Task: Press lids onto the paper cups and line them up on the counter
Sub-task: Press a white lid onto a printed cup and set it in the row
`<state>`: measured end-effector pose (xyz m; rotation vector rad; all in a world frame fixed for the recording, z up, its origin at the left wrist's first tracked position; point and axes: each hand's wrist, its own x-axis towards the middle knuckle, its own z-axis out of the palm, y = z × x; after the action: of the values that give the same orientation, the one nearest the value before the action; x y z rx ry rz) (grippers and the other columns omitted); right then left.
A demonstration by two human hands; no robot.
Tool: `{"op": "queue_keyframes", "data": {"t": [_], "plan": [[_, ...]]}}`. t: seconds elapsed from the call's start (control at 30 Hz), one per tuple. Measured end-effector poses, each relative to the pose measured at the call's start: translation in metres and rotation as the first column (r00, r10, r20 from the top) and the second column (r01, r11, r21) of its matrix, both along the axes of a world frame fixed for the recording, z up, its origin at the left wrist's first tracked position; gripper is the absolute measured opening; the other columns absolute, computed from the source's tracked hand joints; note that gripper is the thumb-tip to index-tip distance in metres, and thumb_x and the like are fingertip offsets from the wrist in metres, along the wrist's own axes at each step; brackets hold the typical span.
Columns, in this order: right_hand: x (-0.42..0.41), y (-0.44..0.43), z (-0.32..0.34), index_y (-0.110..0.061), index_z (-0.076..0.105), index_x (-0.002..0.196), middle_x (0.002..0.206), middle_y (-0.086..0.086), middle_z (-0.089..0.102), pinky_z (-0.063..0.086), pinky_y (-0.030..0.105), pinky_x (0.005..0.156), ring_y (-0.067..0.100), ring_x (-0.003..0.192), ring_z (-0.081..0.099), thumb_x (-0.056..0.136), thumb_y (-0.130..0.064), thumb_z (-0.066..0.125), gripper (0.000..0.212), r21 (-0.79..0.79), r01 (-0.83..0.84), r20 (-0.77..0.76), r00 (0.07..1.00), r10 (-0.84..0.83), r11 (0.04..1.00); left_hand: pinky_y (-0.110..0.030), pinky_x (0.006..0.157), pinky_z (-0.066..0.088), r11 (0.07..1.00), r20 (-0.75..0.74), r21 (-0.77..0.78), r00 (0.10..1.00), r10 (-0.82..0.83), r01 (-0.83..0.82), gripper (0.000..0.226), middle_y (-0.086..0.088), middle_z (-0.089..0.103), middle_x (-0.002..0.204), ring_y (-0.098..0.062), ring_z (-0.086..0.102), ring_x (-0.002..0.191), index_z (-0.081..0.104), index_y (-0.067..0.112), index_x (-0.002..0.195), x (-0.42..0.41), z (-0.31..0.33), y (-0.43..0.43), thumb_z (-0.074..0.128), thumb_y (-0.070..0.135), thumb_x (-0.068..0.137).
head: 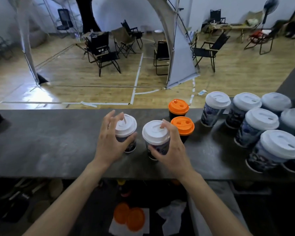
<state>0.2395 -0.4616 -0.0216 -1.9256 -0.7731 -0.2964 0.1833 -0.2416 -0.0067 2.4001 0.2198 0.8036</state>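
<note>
Gripping: left hand (pixel 111 140), fingers spread, thumb round left white-lidded cup (pixel 126 128); right hand (pixel 171 149) clasps right white-lidded cup (pixel 154 133). Both stand mid-frame on worktop (pixel 49 142), beside orange-lidded cups (pixel 182 125).

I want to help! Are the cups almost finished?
Nearly. The lidded cups on the right and two orange-lidded cups look done. The left hand grips one white-lidded cup, the right hand a second cup; both need lining up. Loose orange lids lie below.
</note>
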Motion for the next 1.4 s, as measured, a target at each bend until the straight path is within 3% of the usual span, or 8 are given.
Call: {"op": "queue_keyframes", "data": {"t": [0.2,0.37,0.47,0.6,0.77,0.97,1.17,1.4], "plan": [[0.004,0.0,-0.013,-0.005,0.023,0.157,0.162,0.005,0.031,0.028,0.02,0.12,0.018,0.151,0.03,0.078,-0.018,0.087,0.102,-0.019,0.014,-0.013,1.0,-0.014,1.0,-0.028,0.112,0.033,0.998,-0.041,0.004,0.997,-0.066,0.066,0.078,-0.005,0.04,0.152,-0.018,0.038,0.142,0.055,0.019,0.139,-0.004,0.009,-0.001,0.069,0.064,0.077],[0.008,-0.001,-0.017,-0.007,0.022,0.157,0.161,0.004,0.031,0.04,0.035,0.117,0.018,0.15,0.032,0.076,-0.02,0.089,0.105,-0.007,-0.015,-0.044,0.999,0.015,1.0,-0.042,0.115,0.036,0.976,0.259,0.209,0.96,-0.11,0.055,0.041,-0.014,0.048,0.148,-0.028,0.044,0.14,0.062,0.006,0.13,-0.018,0.037,-0.036,0.068,0.026,0.095],[0.009,-0.003,-0.024,-0.009,0.023,0.155,0.158,0.006,0.036,0.041,0.031,0.115,0.019,0.147,0.038,0.077,-0.023,0.088,0.103,0.016,-0.067,-0.054,0.996,0.068,0.998,-0.041,0.117,0.036,0.942,0.234,0.272,0.937,-0.261,0.194,0.039,-0.013,0.052,0.148,-0.026,0.046,0.141,0.061,0.003,0.133,-0.017,0.036,-0.075,0.065,0.02,0.098],[0.014,-0.005,-0.031,-0.014,0.014,0.157,0.158,0.006,0.039,0.044,0.02,0.107,0.009,0.142,0.044,0.074,-0.022,0.089,0.112,0.023,-0.101,-0.104,0.989,0.103,0.995,-0.044,0.121,0.03,0.974,0.04,0.119,0.979,-0.199,0.193,0.054,-0.006,0.047,0.154,-0.022,0.034,0.149,0.051,0.009,0.144,0.012,0.005,-0.098,0.054,0.041,0.101],[0.009,-0.013,-0.059,-0.005,0.029,0.15,0.142,-0.022,0.043,0.041,0.008,0.1,-0.012,0.129,0.049,0.074,-0.009,0.09,0.097,0.035,-0.136,-0.174,0.975,0.14,0.99,-0.034,0.12,0.03,0.987,0.124,0.068,0.981,-0.15,0.142,0.05,-0.005,0.053,0.149,-0.022,0.04,0.145,0.058,0.011,0.137,0.01,-0.01,-0.107,0.06,0.041,0.097],[0.014,-0.011,-0.068,-0.021,0.038,0.133,0.125,-0.024,0.052,0.043,0.004,0.088,-0.02,0.112,0.053,0.072,-0.008,0.091,0.082,0.07,-0.1,-0.239,0.964,0.114,0.993,-0.027,0.117,0.03,0.994,0.166,0.038,0.98,-0.111,0.107,0.046,-0.005,0.058,0.144,-0.023,0.048,0.138,0.063,0.01,0.131,0.012,-0.01,-0.113,0.064,0.038,0.095],[0.009,-0.021,-0.056,-0.051,0.035,0.136,0.138,-0.027,0.053,0.049,0.018,0.099,-0.004,0.127,0.055,0.067,-0.019,0.096,0.097,0.104,-0.153,-0.341,0.923,0.179,0.983,-0.034,0.106,0.045,0.884,0.177,-0.452,0.983,-0.04,0.117,0.039,0.005,0.062,0.126,-0.013,0.057,0.122,0.062,0.023,0.123,0.012,-0.006,-0.125,0.064,0.046,0.091],[0.012,-0.022,-0.057,-0.035,0.041,0.122,0.123,-0.029,0.06,0.052,0.021,0.091,-0.009,0.117,0.059,0.056,-0.026,0.099,0.088,0.108,-0.083,-0.428,0.896,0.121,0.991,-0.024,0.098,0.047,0.671,0.169,-0.732,0.986,0.012,0.117,0.044,0.013,0.064,0.12,-0.008,0.061,0.115,0.054,0.02,0.122,0.01,-0.015,-0.138,0.05,0.053,0.093]]}}
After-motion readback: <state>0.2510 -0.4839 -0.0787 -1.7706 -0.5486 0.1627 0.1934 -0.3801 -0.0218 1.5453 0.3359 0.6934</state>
